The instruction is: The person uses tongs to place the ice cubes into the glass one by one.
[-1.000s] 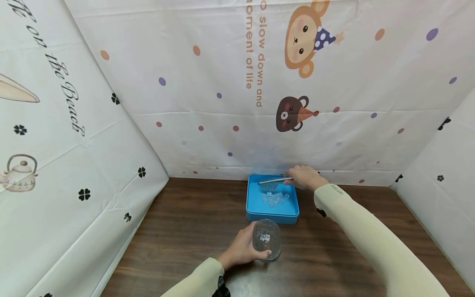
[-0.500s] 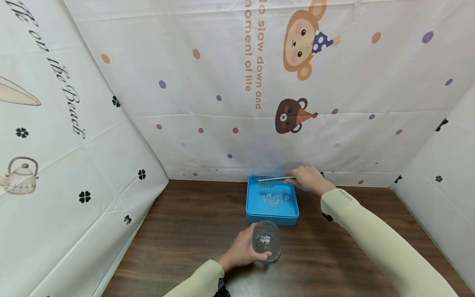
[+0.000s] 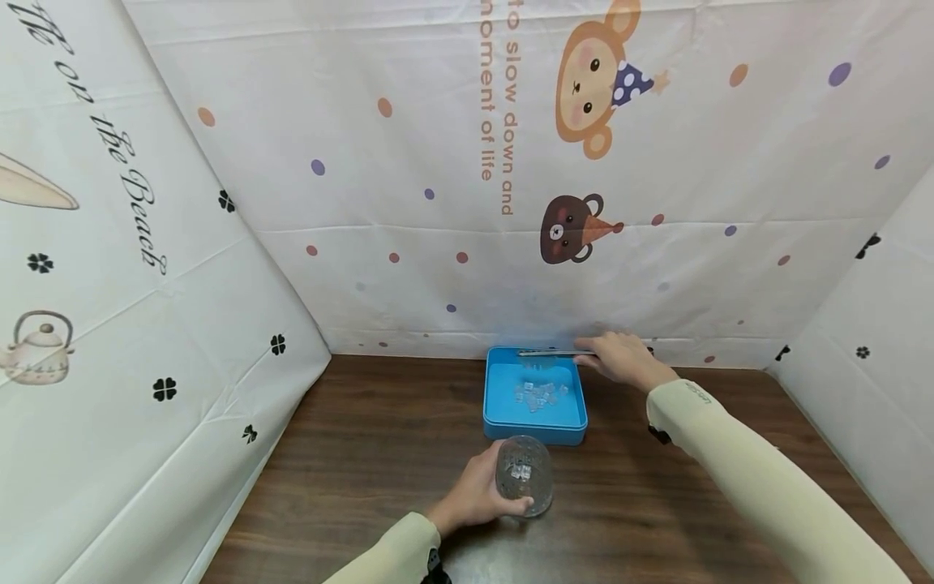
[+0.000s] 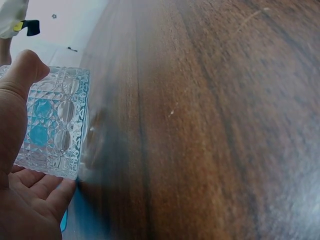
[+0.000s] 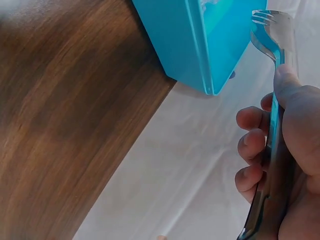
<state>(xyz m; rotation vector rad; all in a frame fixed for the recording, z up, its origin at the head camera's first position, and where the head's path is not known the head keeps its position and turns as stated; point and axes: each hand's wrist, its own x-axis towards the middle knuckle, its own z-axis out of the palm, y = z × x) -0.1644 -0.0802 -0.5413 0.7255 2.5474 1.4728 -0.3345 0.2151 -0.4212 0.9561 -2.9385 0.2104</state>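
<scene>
A clear glass tumbler [image 3: 536, 478] with a cut pattern stands on the wooden table, and my left hand [image 3: 474, 491] grips its side. A few clear cubes [image 3: 521, 472] show inside it. Behind the glass is a shallow blue box [image 3: 536, 435] holding several clear cubes [image 3: 537, 396]. At the box's back right corner, my right hand [image 3: 616, 358] holds metal tongs [image 3: 550, 353], which reach across the box's back part. The right wrist view shows the tongs' fork-tined tip [image 5: 272, 30], with no cube in it, and the thumb lying along the handle.
A dark wooden table [image 3: 387, 454] extends on both sides of the box. White printed cloth [image 3: 409, 203] hangs right behind the box, with more cloth sheets at left [image 3: 182, 341] and right [image 3: 868, 341].
My right hand has shifted slightly right, drawing the tongs toward the box's right side. My left hand and the glass have stayed in place.
</scene>
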